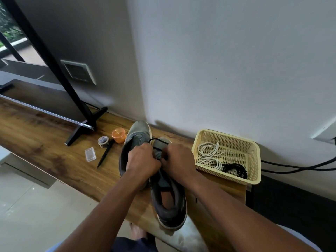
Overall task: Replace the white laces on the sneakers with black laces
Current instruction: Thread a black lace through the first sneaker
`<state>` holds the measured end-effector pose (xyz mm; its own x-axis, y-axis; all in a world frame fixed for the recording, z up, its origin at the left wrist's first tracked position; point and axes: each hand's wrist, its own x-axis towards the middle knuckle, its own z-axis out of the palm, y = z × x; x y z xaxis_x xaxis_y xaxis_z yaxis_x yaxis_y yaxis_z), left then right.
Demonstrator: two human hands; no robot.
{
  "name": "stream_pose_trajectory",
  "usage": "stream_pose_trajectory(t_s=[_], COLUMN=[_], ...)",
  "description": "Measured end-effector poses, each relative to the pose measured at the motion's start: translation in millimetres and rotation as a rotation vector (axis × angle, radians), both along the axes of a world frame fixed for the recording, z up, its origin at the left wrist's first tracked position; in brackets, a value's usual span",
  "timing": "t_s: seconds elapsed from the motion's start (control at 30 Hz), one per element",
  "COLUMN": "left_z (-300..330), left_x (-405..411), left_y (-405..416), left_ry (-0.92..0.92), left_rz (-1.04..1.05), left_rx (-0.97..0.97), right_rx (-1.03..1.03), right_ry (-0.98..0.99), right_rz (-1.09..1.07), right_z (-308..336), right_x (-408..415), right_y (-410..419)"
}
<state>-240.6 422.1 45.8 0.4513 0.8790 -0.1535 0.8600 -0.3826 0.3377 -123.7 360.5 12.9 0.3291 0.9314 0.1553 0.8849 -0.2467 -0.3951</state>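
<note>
Near grey sneaker (pixel 168 202), white-soled, on long brown wooden shelf (pixel 45 142): both hands at its lacing.

Left hand (pixel 142 160) and right hand (pixel 177 160) curled, fingers pinching thin black lace (pixel 160 141), which loops above the knuckles over the toe end. Second grey sneaker (pixel 135 140) just left, touching the first. Right: cream perforated plastic basket (pixel 252 160) holding coiled white laces (pixel 209 153) and bundled black laces (pixel 236 169). Left: round orange lidded container (pixel 119 135), grey tape roll (pixel 103 141), black pen (pixel 105 154), small clear plastic box (pixel 90 154). Far left: black screen stand (pixel 85 124).
</note>
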Motion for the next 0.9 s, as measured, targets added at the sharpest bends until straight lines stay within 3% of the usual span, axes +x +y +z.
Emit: stream_pose_trajectory(t_s=[0.2, 0.5, 0.9], left_z=[-1, -1, -1], left_x=[0, 1, 1], left_y=[1, -1, -2], left_ry=[-0.014, 0.005, 0.021], left_rz=[-0.002, -0.005, -0.06], left_rx=[0.005, 0.026, 0.052], right_rx=[-0.012, -0.055, -0.029], right_ry=[-0.012, 0.135, 0.04], right_rz=[-0.041, 0.001, -0.045], right_z=[-2, -4, -17], right_x=[-3, -1, -9], right_y=[2, 1, 2])
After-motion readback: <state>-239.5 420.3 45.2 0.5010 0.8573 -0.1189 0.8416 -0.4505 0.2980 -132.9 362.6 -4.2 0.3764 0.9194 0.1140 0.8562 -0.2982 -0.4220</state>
